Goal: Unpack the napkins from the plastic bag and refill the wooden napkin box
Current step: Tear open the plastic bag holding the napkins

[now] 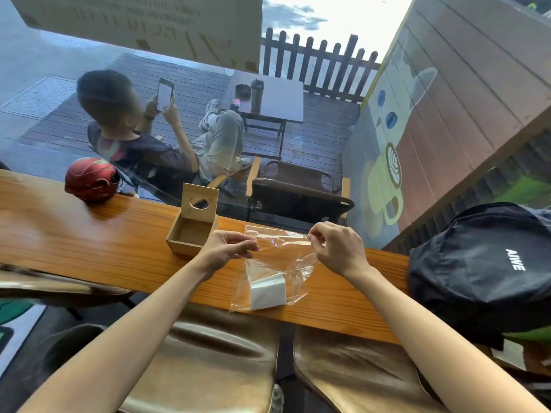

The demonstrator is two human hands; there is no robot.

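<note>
A clear plastic bag (pixel 278 260) lies on the wooden counter (pixel 89 236), its mouth toward the window. A white stack of napkins (pixel 267 290) sits inside its near end. My left hand (pixel 228 247) pinches the bag's top edge at the left. At the right end of the same edge, my right hand (pixel 337 245) pinches it as well. The wooden napkin box (pixel 190 234) stands just left of my left hand, its hinged lid (pixel 199 202) up and its inside bare.
A red helmet (pixel 91 180) rests on the counter at the far left. A black backpack (pixel 483 269) fills the counter's right end. Two tan stools (pixel 208 359) stand below the near edge. A window runs behind the counter; a person sits outside.
</note>
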